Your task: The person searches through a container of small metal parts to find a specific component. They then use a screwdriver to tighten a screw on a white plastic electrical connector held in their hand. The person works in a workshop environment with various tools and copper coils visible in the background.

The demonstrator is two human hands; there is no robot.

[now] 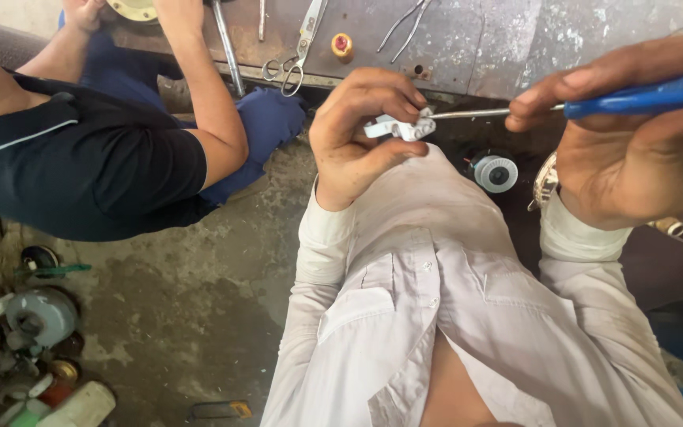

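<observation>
Counts first: two hands of the wearer in view, one small white plastic part, one screwdriver.

Left hand (357, 134) is clenched on the white plastic part (395, 126), pinched between thumb and curled fingers, held in the air in front of the chest, just short of the counter (476, 39) edge. The part is small, flat, irregular in outline, with a notch or lug on the side; dirty white. Finer detail too small to tell.

Right hand (634, 142) is closed round a blue-handled screwdriver (594, 103). Thin bare steel shaft runs level to the left, tip touching the right end of the white part. Wristwatch (545, 182) with a metal band on that wrist.

On the rusty, paint-flecked steel counter: one pair of scissors (294, 55), one small red and yellow cap-like piece (342, 46), one pair of tweezers-like wire tongs (406, 28), one steel rod (229, 47).

Below the counter edge, between the two hands: one round grey-white ribbed wheel (495, 173) with coloured wires beside it.

Wearer has a white long-sleeved shirt (436, 300).

Second person on the left, black shirt (96, 166), blue trousers, both arms reaching up to the counter; one hand on a pale round flange (132, 8) at the top edge.

Concrete floor (191, 316), stained. Bottom left corner: heap of cans and small motor parts (37, 348), not countable.
</observation>
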